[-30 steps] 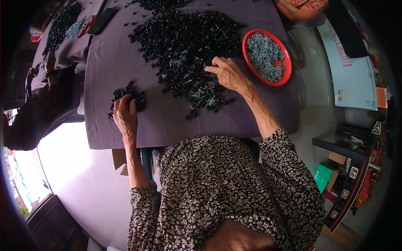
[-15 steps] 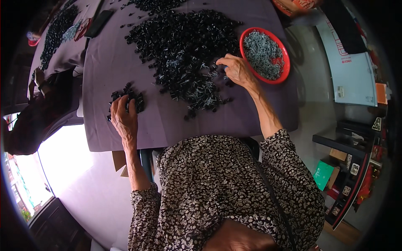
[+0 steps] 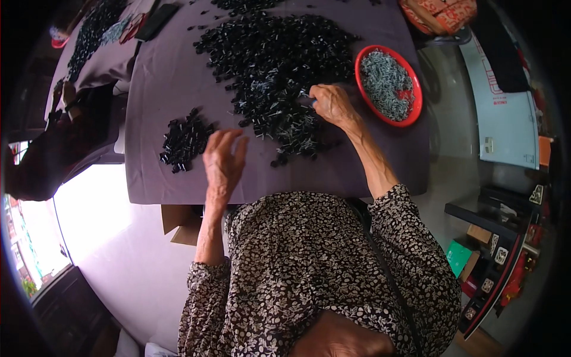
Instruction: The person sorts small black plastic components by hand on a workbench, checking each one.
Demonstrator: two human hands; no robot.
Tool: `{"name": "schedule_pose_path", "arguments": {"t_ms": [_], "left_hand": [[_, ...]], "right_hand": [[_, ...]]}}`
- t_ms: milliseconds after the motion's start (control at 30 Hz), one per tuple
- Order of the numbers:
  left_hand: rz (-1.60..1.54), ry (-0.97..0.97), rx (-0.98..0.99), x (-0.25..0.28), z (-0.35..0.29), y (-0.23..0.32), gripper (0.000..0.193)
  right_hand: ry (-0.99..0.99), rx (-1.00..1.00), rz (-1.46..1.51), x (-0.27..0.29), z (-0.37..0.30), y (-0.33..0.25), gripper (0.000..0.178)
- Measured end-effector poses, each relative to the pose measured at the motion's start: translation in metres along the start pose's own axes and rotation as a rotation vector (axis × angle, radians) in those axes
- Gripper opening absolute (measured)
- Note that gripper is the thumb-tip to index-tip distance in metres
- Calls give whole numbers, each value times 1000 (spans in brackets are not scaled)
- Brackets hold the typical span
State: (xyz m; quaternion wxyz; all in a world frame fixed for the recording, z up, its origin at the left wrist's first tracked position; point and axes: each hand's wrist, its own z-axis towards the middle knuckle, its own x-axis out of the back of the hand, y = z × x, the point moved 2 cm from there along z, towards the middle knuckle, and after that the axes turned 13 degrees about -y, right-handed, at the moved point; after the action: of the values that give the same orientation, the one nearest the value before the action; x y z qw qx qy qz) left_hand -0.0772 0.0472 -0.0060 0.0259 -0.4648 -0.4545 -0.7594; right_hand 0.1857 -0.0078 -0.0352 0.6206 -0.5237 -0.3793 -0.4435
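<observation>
My left hand [image 3: 223,159] hangs over the cloth between two piles, slightly blurred, its fingers apart and nothing seen in them. To its left lies a small pile of short black parts [image 3: 185,143]. My right hand [image 3: 334,106] is at the right side of a large heap of similar black parts [image 3: 279,53]. Its thumb and fingers are pinched together, and what they hold is too small to make out. Loose silver pins [image 3: 302,134] lie over the near part of the heap. Right of this hand stands a red oval bowl [image 3: 419,89] filled with silver pins [image 3: 385,83].
A purple-grey cloth [image 3: 160,77] covers the table. At the left, another person's hands [image 3: 68,98] are beside a second heap of black parts [image 3: 95,38]. A dark flat case [image 3: 157,22] lies at the far left. A white box [image 3: 505,128] and shelf [image 3: 488,220] stand at the right.
My left hand has left the small black pile and moved right toward the big heap. My right hand stays at the heap's edge, fingers drawn closer together. The whole view has shifted slightly.
</observation>
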Motion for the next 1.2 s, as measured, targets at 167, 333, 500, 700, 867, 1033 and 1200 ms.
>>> {"name": "schedule_pose_path", "arguments": {"t_ms": [167,333,500,700,867,1033,1200], "left_hand": [[-188,-89,-26,-26,0,19,14],[-392,-235,53,-31,8,35,16],[-685,-329,182,-38,23,48,18],[-1264,-298,239,-53,40,67,20],[-1316,-289,206,-51,40,78,21],[-1334,-330,220,-56,32,79,18],[-1362,-316,334,-65,13,55,13]], "right_hand": [[-86,14,-11,3,3,-1,6],[-145,-17,-62,11,-3,-2,4],[-99,-284,737,35,-21,-4,21],[-23,-149,1357,54,-32,-46,24],[32,-106,1382,53,-40,-49,24],[54,-167,1236,44,-46,-65,21],[31,-175,933,33,-66,-69,24]]}}
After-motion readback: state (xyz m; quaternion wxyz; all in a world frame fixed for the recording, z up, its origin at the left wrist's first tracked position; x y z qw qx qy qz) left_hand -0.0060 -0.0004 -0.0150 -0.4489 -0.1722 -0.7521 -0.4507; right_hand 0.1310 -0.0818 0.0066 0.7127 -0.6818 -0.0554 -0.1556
